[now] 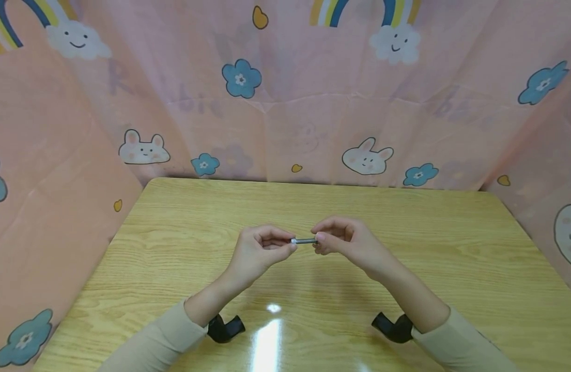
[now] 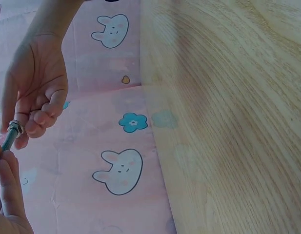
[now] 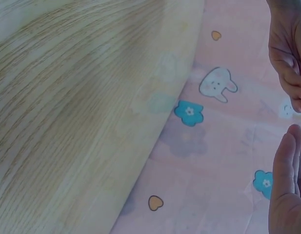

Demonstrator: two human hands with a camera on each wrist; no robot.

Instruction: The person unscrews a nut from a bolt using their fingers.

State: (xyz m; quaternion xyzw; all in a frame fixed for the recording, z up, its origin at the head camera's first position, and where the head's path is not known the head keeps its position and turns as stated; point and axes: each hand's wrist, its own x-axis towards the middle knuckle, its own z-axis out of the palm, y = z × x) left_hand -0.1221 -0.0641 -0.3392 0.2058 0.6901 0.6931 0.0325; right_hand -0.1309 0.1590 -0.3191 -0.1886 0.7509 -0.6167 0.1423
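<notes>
A small metal bolt (image 1: pixel 306 241) is held level above the table between both hands. My left hand (image 1: pixel 262 250) pinches its left end between thumb and fingertips. At the right end, my right hand (image 1: pixel 352 243) grips a hex nut (image 2: pixel 15 127) on the bolt with thumb and forefinger, the other fingers curled loosely. Bare threaded shank (image 2: pixel 8 141) shows between the two hands in the left wrist view. The left fingertips partly cover the bolt's left end. In the right wrist view both hands appear at the right edge, and the bolt is out of sight.
A wood-grain table (image 1: pixel 197 206) lies under the hands, with glare near its front. Pink printed cloth (image 1: pixel 285 119) hangs behind and at both sides. Black curved devices (image 1: pixel 226 328) sit at each wrist by the beige sleeves (image 1: pixel 159 338).
</notes>
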